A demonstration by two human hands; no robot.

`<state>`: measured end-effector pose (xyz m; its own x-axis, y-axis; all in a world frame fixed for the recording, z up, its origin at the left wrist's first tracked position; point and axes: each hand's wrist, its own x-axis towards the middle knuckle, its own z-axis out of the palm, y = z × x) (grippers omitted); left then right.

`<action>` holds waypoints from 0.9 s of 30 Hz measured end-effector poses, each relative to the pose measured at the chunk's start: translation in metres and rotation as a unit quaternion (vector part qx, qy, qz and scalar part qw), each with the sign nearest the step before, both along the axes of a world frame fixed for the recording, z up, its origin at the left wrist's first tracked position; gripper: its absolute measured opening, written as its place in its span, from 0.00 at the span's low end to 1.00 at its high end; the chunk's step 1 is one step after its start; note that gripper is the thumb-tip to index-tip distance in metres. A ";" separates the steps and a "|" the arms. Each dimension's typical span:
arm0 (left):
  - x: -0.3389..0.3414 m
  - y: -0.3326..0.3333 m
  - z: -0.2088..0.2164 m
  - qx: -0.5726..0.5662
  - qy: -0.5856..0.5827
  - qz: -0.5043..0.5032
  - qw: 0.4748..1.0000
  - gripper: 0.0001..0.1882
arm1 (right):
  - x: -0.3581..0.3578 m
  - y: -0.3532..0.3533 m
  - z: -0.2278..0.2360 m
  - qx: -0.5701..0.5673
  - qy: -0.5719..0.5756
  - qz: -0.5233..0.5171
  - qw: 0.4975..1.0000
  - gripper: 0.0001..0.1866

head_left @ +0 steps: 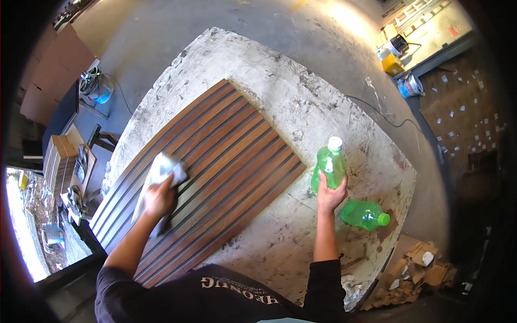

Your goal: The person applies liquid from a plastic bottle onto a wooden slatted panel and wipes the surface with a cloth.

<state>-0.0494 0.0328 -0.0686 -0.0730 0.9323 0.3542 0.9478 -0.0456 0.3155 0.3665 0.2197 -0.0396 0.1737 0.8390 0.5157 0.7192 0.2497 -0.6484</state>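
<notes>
A slatted brown wood panel [215, 177] with dark grooves lies flat on a paint-stained white work table [280, 75]. My left hand [160, 198] is closed on a pale cloth [162, 169] that rests against the panel's slats; the cloth is a little blurred. To the right of the panel, my right hand [331, 195] grips a green plastic bottle [333, 164] with a white cap, holding it upright. Just beyond that wrist, a second green bottle [362, 214] with a green cap lies on its side on the table.
Past the table's left edge are a bucket with coiled hose [99, 89] and a stack of cardboard [60, 156]. A yellow box [392, 64] and a blue-white bucket [411, 86] stand at the far right. Cardboard scraps [417, 272] lie at the lower right.
</notes>
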 end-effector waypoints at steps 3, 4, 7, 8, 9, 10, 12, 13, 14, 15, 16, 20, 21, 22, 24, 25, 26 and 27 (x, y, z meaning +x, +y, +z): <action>-0.017 -0.011 0.002 -0.056 0.039 0.019 0.997 0.21 | 0.005 -0.002 -0.007 0.012 0.023 0.010 1.000 0.29; -0.004 0.028 0.005 -0.042 0.030 -0.018 0.998 0.21 | 0.008 0.001 -0.010 0.012 0.034 0.008 0.999 0.29; 0.050 0.179 0.025 -0.259 0.008 -0.019 0.966 0.18 | 0.000 -0.001 -0.009 0.010 0.020 0.009 1.000 0.29; 0.056 0.224 0.012 -0.199 0.020 -0.050 0.979 0.18 | -0.008 0.001 -0.008 0.019 0.020 0.019 0.999 0.29; 0.071 0.259 0.016 -0.192 0.027 -0.047 0.980 0.17 | -0.009 0.001 -0.008 0.006 -0.008 0.019 1.000 0.28; 0.071 0.276 0.000 -0.100 0.006 -0.054 0.994 0.16 | -0.017 0.002 -0.007 -0.006 -0.031 0.025 0.999 0.28; 0.076 0.258 -0.006 -0.069 -0.013 -0.063 0.996 0.15 | -0.007 0.006 -0.006 0.000 -0.050 0.034 0.998 0.28; 0.073 0.232 -0.005 -0.074 -0.019 -0.058 0.995 0.15 | 0.007 0.010 -0.003 -0.064 -0.073 0.025 0.995 0.28; 0.060 0.192 0.001 -0.080 -0.022 -0.052 0.995 0.15 | 0.015 0.013 0.000 -0.128 -0.092 0.016 0.987 0.28; 0.040 0.143 0.003 -0.127 -0.019 -0.015 0.992 0.15 | 0.006 0.017 0.021 -0.135 -0.042 0.072 0.987 0.28; 0.017 0.086 0.008 -0.147 -0.010 0.024 0.989 0.17 | -0.002 0.016 0.030 -0.137 -0.037 0.081 0.986 0.28; -0.065 -0.130 -0.006 -0.041 -0.018 0.180 0.983 0.24 | -0.046 0.019 0.053 -0.081 -0.151 0.241 0.955 0.30; -0.071 -0.160 -0.002 -0.081 -0.023 0.243 0.966 0.26 | -0.062 0.019 0.050 -0.072 -0.196 0.290 0.934 0.33; -0.066 -0.162 0.002 -0.069 -0.017 0.266 0.961 0.25 | -0.091 0.013 0.064 -0.031 -0.198 0.343 0.918 0.32; -0.054 -0.116 -0.003 -0.033 -0.065 0.283 0.956 0.23 | -0.130 0.006 0.065 -0.049 -0.229 0.389 0.891 0.30; -0.045 -0.077 -0.004 -0.032 -0.026 0.255 0.966 0.21 | -0.146 0.003 0.064 -0.049 -0.244 0.402 0.881 0.30; -0.034 -0.035 -0.002 -0.038 -0.024 0.215 0.976 0.20 | -0.157 0.001 0.067 -0.047 -0.263 0.410 0.872 0.29; -0.027 0.002 0.005 -0.060 -0.007 0.181 0.982 0.20 | -0.171 0.001 0.065 -0.045 -0.265 0.423 0.865 0.29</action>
<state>-0.0761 0.0343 -0.0639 -0.4119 0.8791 0.2398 0.8906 0.3326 0.3102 0.1953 0.2203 0.0258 -0.7631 0.5914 0.2606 0.5067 0.7978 -0.3268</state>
